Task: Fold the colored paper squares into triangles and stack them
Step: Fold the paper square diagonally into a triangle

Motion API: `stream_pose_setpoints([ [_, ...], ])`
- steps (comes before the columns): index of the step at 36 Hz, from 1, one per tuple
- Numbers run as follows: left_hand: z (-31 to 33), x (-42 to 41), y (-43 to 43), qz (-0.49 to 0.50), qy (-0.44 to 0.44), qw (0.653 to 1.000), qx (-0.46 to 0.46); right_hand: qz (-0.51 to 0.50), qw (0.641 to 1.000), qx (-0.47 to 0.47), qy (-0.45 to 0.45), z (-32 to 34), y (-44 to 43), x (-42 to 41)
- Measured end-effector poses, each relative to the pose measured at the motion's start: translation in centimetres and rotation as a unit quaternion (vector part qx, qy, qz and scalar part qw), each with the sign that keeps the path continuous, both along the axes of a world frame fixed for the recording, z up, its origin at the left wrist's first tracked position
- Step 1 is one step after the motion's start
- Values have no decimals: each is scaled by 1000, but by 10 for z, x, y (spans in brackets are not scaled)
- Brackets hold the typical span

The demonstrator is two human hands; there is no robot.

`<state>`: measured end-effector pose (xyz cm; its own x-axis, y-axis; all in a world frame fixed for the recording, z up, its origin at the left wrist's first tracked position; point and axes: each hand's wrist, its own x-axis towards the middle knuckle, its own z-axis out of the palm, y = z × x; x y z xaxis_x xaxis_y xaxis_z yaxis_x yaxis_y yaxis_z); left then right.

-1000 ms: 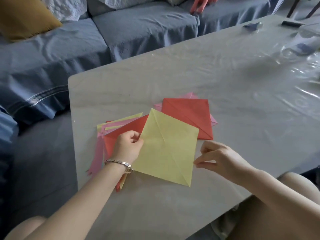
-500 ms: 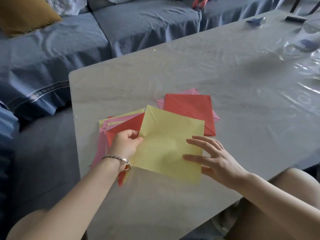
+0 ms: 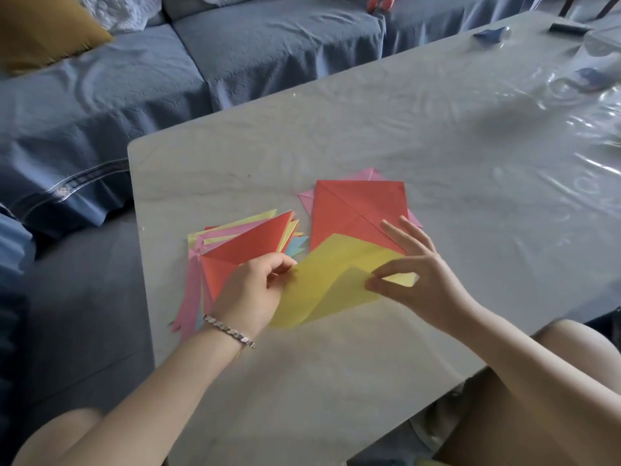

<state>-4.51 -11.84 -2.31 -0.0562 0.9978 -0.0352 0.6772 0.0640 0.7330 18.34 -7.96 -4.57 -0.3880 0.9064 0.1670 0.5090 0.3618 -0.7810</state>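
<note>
Blue quilted sofa [image 3: 268, 55] covers fill the background behind a pale, faintly veined bench [image 3: 336, 381], whose far right lies under glossy, wrinkled plastic film [image 3: 537, 136]. The person's hands are apart, and both grip the yellow paper square [image 3: 319, 284], which sits near the front edge between them. The left hand [image 3: 248, 290] pinches its left corner. The right hand [image 3: 426, 280] pinches a lifted corner between thumb and forefinger with the other fingers splayed, curling it over so the sheet bows in a soft hump and no crease is set.

The paper looks thin and matte, and it is darker where it doubles.

To fold it well, the lifted corner should probably meet the opposite corner exactly and be pinned there. A fingertip can then press from the middle of the fold outwards so the edges stay flush. The left pinch should keep the sheet from sliding on the smooth bench.

Just behind, a red square [image 3: 353, 210] with a sharp diagonal crease lies on pink sheets [image 3: 305, 198]. To the left is a fanned stack of triangles [image 3: 245, 247], red on top with yellow, pink and pale blue edges showing. The finished piece likely belongs there, squared up.
</note>
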Motion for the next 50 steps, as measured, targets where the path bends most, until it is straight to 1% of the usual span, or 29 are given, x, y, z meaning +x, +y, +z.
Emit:
stream_pose_setpoints([
  [3, 3, 2, -2, -34, -4, 999, -21, -22, 996, -71, 51, 12, 2, -5],
  [5, 4, 4, -3, -45, -2, 999, -30, -51, 987, -121, 96, 16, 0, -8],
  [10, 6, 7, -11, -21, -1, 998, -53, -126, 971, -141, 146, 13, -5, -13],
  [12, 8, 10, -14, 2, -7, 999, -32, -135, 967, -145, 163, 13, -7, -14],
  [17, 17, 25, -16, 43, -51, 996, 66, -144, 960, -142, 191, 19, -16, -21],
  [21, 21, 40, -16, 38, -26, 990, 132, -145, 962, -120, 196, 25, -22, -25],
  [24, 19, 46, -17, 40, -24, 988, 146, -150, 965, -98, 191, 27, -26, -26],
  [28, 21, 49, -18, 40, -52, 989, 132, -164, 963, -93, 195, 30, -29, -25],
  [31, 23, 48, -19, 53, -81, 989, 112, -151, 957, -111, 221, 35, -30, -25],
  [36, 26, 47, -19, 66, -79, 988, 112, -147, 947, -149, 245, 38, -32, -27],
  [41, 28, 47, -19, 68, -93, 987, 111, -141, 947, -150, 245, 41, -32, -27],
  [47, 32, 46, -17, 70, -180, 977, 91, -136, 950, -140, 244, 43, -33, -27],
  [50, 32, 45, -17, 65, -198, 974, 84, -131, 954, -128, 237, 44, -34, -27],
])
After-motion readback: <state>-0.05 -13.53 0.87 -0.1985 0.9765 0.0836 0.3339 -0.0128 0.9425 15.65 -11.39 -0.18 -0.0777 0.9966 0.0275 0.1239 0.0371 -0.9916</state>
